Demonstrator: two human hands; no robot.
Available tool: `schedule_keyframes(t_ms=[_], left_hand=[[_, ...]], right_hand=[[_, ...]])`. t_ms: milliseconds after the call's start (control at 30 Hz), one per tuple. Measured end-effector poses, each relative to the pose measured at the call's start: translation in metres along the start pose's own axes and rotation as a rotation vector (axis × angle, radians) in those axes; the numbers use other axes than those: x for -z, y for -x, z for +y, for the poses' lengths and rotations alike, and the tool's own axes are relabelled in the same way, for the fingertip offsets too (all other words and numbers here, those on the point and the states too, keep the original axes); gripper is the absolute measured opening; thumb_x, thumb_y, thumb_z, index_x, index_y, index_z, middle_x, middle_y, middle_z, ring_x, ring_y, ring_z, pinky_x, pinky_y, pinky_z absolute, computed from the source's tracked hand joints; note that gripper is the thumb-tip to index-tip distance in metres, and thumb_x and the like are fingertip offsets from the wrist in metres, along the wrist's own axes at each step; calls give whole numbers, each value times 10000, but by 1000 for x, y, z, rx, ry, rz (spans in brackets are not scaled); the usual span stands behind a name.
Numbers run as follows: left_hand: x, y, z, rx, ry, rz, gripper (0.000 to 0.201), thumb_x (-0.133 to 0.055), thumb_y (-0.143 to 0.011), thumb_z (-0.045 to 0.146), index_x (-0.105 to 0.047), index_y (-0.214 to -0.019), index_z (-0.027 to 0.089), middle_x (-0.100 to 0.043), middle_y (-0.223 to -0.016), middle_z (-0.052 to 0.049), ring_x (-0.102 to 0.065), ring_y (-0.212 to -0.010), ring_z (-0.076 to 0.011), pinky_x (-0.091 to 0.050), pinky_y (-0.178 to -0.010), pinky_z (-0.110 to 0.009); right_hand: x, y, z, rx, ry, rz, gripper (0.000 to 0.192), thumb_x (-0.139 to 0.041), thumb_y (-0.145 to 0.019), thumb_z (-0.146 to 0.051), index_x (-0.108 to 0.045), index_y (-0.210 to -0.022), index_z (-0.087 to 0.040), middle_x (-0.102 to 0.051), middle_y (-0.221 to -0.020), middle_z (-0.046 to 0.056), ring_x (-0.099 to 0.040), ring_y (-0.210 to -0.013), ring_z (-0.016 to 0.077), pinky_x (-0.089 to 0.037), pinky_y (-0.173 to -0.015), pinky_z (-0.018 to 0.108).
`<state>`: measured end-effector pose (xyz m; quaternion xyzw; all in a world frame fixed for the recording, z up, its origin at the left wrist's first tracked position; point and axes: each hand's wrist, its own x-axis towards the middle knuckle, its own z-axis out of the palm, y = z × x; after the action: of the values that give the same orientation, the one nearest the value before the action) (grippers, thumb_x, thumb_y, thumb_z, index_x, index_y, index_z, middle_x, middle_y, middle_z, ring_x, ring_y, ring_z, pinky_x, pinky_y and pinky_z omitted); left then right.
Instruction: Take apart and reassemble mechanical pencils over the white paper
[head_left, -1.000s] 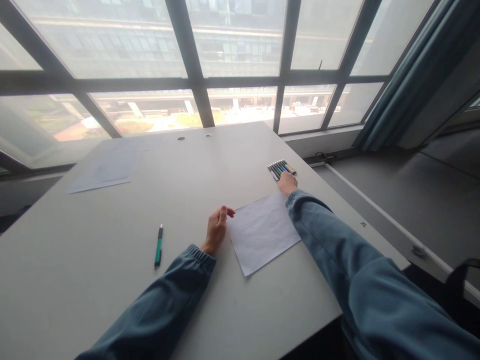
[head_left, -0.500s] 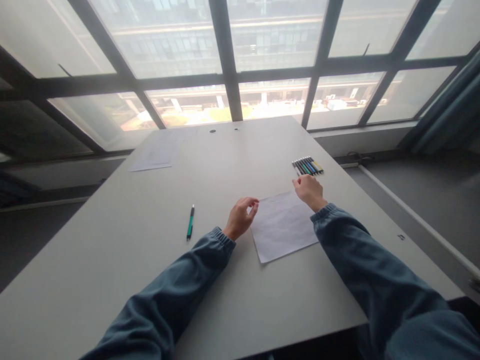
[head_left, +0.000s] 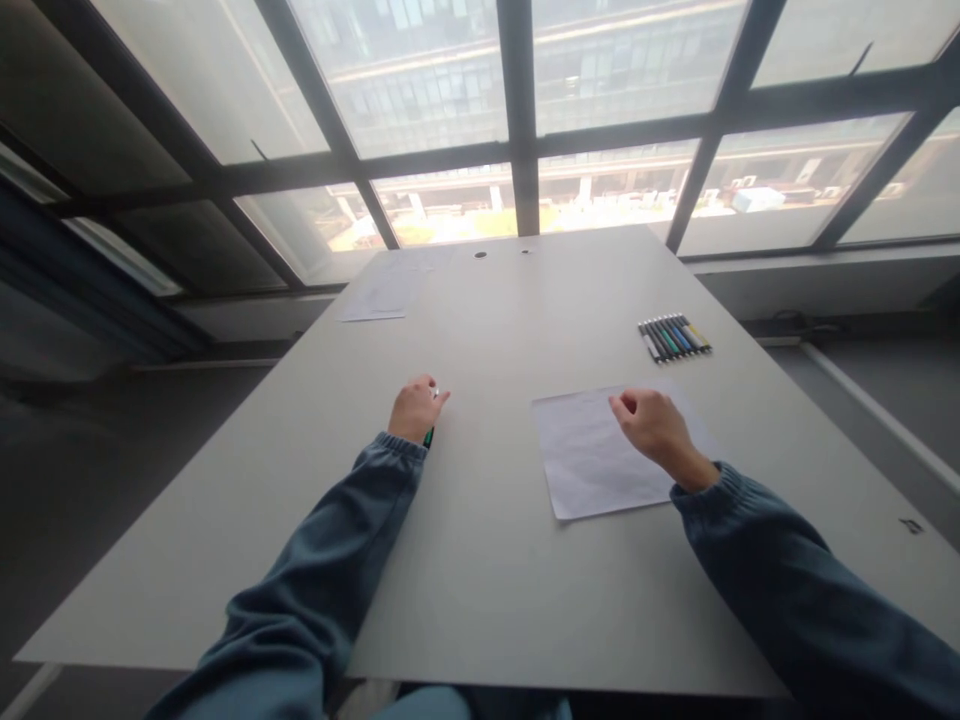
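Observation:
My left hand (head_left: 414,410) is closed over the green and black pen (head_left: 428,438) on the left of the table. Part of the pen's green barrel shows below the hand; most of it is hidden. Above the white sheet of paper (head_left: 592,460) is my right hand (head_left: 651,425), its fingers curled in and nothing seen sticking out of them. Whether it touches the sheet I cannot tell. A neat row of several pens (head_left: 675,338), with black, green, blue and yellow parts, lies beyond the paper to the right.
The white table (head_left: 465,580) reaches to the window frame (head_left: 525,180). More paper (head_left: 382,290) lies at its far left. A dark round cable hole (head_left: 481,255) is near the far edge, and a small dark mark (head_left: 911,526) is near the right edge.
My left hand has moved left from the paper's edge onto the green pen. My right hand has drawn back from the row of pens to over the sheet. The view has turned left.

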<state>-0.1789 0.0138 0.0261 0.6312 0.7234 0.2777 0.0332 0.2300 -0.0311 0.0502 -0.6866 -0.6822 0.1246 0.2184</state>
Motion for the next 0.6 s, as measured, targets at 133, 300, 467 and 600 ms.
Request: schedule_keyframes(t_ms=[133,300,467,600], left_hand=[[-2,-6,-11,93,15,-91,97,-734,-714,202,-649,-759,209,-626,-617,-36,-623,-661,-243,-489,-753,-358],[-3,-7,8,20,100,-128,228,-675,-760,230,-729,-981,208,-670,-670,-15,-638,-659,-205,-491,-740,-314],[-5,6,65,-146,624,-355,335,-671,-833,391,-701,-1110,205,-657,-773,-11,-629,-661,-152,-501,-592,-247],[-16,26,122,-191,949,-432,287,-759,-829,394,-643,-968,171,-639,-700,10,-627,-644,-122,-517,-606,-226]], right_hand=[[-6,5,-4,30,-24,-21,384,-512,-928,-418,-568,-602,-222,-637,-615,39,-508,-585,169,-270,-572,298],[-6,7,-4,63,-84,-43,386,-530,-920,-388,-545,-577,-214,-608,-574,24,-488,-556,153,-287,-580,293],[-12,9,0,134,-318,-114,363,-552,-920,-374,-609,-612,-191,-632,-593,20,-551,-585,149,-364,-604,276],[-16,12,2,161,-629,-135,296,-595,-917,-426,-741,-907,-168,-730,-805,54,-624,-661,160,-446,-614,271]])
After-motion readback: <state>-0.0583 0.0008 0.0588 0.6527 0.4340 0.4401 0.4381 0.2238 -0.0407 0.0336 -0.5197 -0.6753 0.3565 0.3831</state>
